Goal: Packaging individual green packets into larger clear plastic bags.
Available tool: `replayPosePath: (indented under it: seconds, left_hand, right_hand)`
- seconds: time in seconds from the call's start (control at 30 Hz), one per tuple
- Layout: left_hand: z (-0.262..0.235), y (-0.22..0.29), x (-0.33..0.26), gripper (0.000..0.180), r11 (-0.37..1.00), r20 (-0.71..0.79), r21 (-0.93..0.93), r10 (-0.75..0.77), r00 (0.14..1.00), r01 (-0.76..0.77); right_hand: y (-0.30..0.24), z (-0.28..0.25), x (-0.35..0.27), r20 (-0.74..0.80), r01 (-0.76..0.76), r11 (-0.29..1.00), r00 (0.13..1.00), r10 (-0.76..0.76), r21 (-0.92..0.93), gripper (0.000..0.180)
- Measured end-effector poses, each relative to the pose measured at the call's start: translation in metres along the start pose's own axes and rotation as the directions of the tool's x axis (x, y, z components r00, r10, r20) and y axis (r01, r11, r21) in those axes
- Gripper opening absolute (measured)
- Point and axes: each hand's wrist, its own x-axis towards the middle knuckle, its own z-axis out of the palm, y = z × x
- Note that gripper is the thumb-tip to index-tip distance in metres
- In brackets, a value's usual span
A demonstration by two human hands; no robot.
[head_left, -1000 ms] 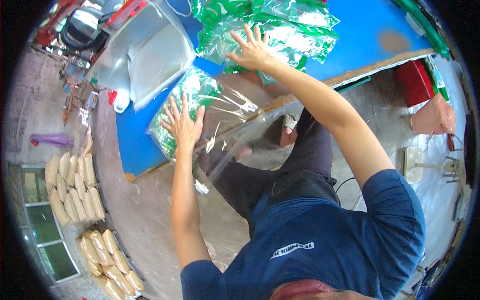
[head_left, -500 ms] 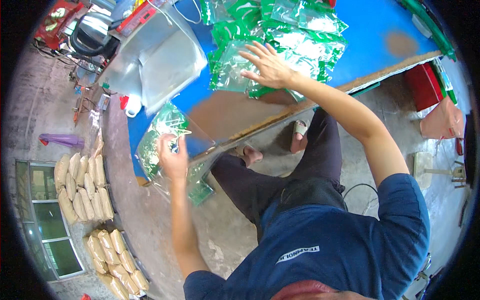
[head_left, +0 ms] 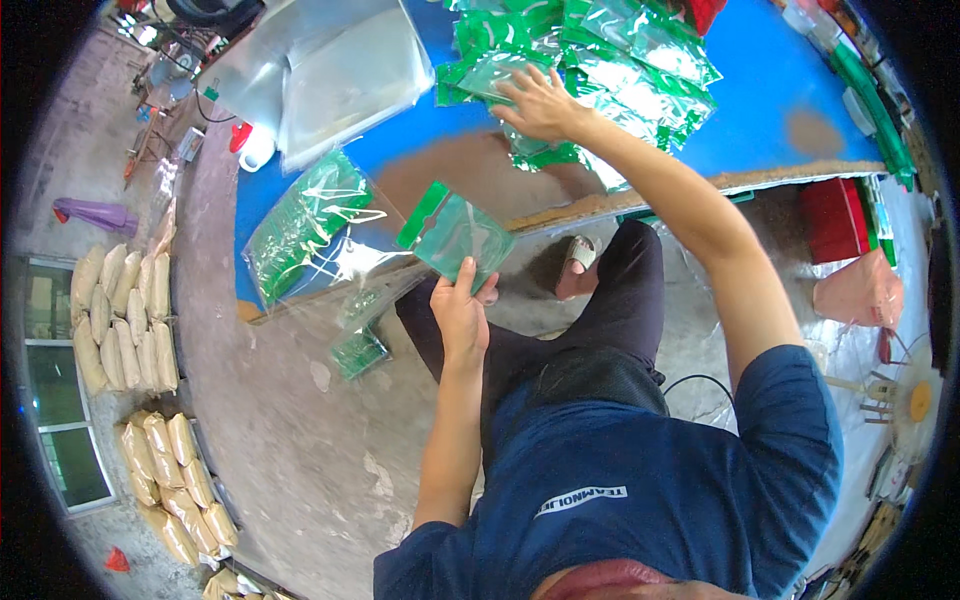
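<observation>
My left hand [head_left: 462, 318] pinches the lower edge of a clear plastic packet [head_left: 462, 243] with a green header, held up off the front edge of the table. My right hand [head_left: 545, 108] rests with fingers outstretched on the near left side of a loose pile of green-and-clear packets [head_left: 640, 100]. Under its fingertips lies one packet [head_left: 495, 76]. Left of my left hand, a large clear bag [head_left: 385, 215] lies over the table corner with a stack of green packets [head_left: 310, 225] inside. Another green packet [head_left: 360, 350] shows below the edge; whether it hangs or lies on the floor I cannot tell.
Large clear plastic sheets or bags [head_left: 350, 80] lie on the blue table [head_left: 760, 100], with a white roll [head_left: 258, 150] beside them. Filled tan sacks [head_left: 125, 320] stand stacked at the far left. A red box [head_left: 835, 220] and a pink bag [head_left: 860, 290] stand right.
My left hand has left the large bag's packets and moved right, now with a single packet in it. My right hand stays on the pile, its fingers less spread. The whole view has shifted.
</observation>
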Motion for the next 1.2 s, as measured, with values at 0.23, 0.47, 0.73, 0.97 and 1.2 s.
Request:
replayPosePath:
  seconds: [0.23, 0.47, 0.73, 0.97, 1.2]
  left_hand:
    - [-0.011, 0.014, 0.0, 0.028, 0.995, 0.045, 0.012, -0.102, 0.994, 0.101]
    - [-0.015, 0.017, -0.003, 0.031, 0.998, -0.014, -0.055, -0.042, 0.999, 0.041]
    - [-0.035, 0.015, 0.005, 0.042, 0.991, 0.218, 0.128, -0.073, 0.973, 0.046]
    - [-0.016, 0.023, -0.008, 0.033, 0.997, -0.003, -0.076, -0.016, 1.0, 0.016]
    - [-0.035, 0.019, 0.0, 0.035, 0.991, 0.157, -0.033, -0.121, 0.98, 0.128]
  right_hand:
    - [-0.069, -0.05, -0.101, 0.039, 0.464, 0.514, 0.715, -0.698, 0.721, 0.039]
    - [-0.056, -0.022, -0.075, -0.035, 0.319, 0.905, 0.946, -0.322, 0.281, 0.05]
    - [-0.103, -0.033, -0.098, 0.236, -0.135, 0.403, 0.949, -0.211, 0.905, 0.061]
    - [-0.083, -0.014, -0.079, -0.236, 0.115, 0.981, 0.969, -0.075, 0.158, 0.034]
    - [-0.103, -0.051, -0.073, 0.323, -0.126, 0.537, 0.901, -0.291, 0.834, 0.053]
